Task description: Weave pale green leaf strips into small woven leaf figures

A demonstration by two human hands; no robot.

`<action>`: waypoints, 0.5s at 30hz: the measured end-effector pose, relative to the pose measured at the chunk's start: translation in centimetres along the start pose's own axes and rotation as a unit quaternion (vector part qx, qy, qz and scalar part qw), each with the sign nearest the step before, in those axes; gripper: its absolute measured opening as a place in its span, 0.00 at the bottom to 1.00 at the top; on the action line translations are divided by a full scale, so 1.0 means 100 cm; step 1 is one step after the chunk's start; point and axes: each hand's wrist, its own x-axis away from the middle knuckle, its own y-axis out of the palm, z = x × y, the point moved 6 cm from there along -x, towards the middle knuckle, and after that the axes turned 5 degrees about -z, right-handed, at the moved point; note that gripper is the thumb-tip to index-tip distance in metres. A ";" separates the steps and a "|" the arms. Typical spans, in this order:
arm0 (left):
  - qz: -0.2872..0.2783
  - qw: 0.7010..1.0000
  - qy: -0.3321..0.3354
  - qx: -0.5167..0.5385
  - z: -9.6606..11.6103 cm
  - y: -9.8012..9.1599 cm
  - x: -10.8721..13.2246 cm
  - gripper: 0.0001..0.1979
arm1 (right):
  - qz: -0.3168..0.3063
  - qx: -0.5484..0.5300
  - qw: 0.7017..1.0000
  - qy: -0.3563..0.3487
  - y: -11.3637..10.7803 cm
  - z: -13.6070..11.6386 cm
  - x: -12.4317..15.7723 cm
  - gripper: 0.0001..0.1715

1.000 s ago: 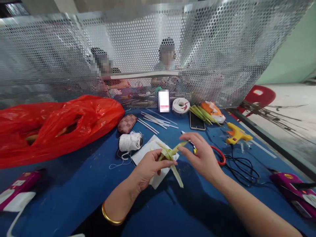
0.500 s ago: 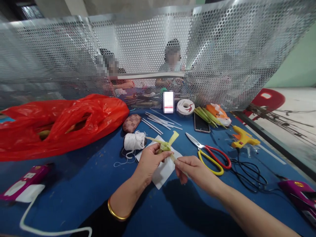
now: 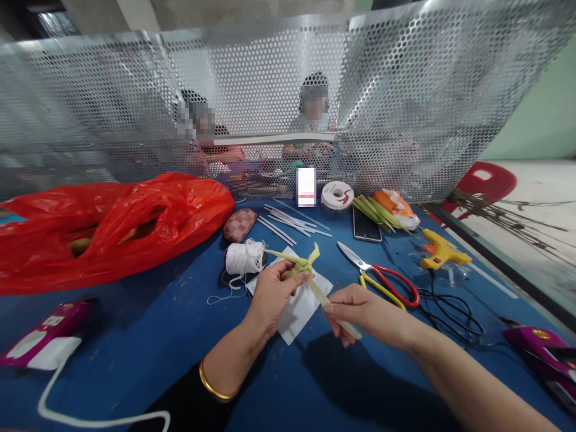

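Observation:
My left hand pinches a folded knot of pale green leaf strips, with loose ends pointing left and up. One long strip runs from the knot toward the lower right. My right hand grips that strip between thumb and fingers, and its tail sticks out below the hand. Beneath the knot lies a white sheet of paper, partly covered by my left hand. A spool of white string sits left of the paper. Scissors with red and yellow handles lie open-bladed to the right.
A red plastic bag fills the back left. White sticks, a ribbon roll, a phone and green leaf strips lie farther back. A yellow glue gun with black cable is at right. A perforated metal screen stands behind.
My right hand has moved a little down and right along the strip, away from the knot. More of the strip shows between the hands. My left hand stays nearly in place.

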 end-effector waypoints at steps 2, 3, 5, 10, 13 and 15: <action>-0.008 1.000 0.006 -0.002 0.002 0.001 0.001 0.16 | -0.002 0.017 1.000 -0.006 -0.001 -0.003 0.002 0.28; -0.013 1.000 0.012 -0.004 0.003 0.002 0.002 0.15 | 0.006 0.029 0.999 -0.022 -0.003 -0.006 0.002 0.28; -0.028 0.999 0.021 -0.013 0.005 0.004 0.004 0.12 | 0.057 0.044 0.994 -0.079 -0.007 -0.016 0.003 0.26; -0.068 0.997 -0.001 -0.040 0.000 0.017 0.011 0.11 | 0.183 -0.127 0.962 -0.159 -0.012 -0.016 -0.003 0.26; -0.116 0.992 -0.013 -0.035 -0.004 0.028 0.015 0.14 | 0.191 -0.240 0.941 -0.146 -0.005 -0.001 -0.012 0.29; -0.109 0.993 -0.018 -0.031 -0.006 0.028 0.016 0.13 | 0.202 -0.271 0.929 -0.149 -0.003 0.004 -0.015 0.29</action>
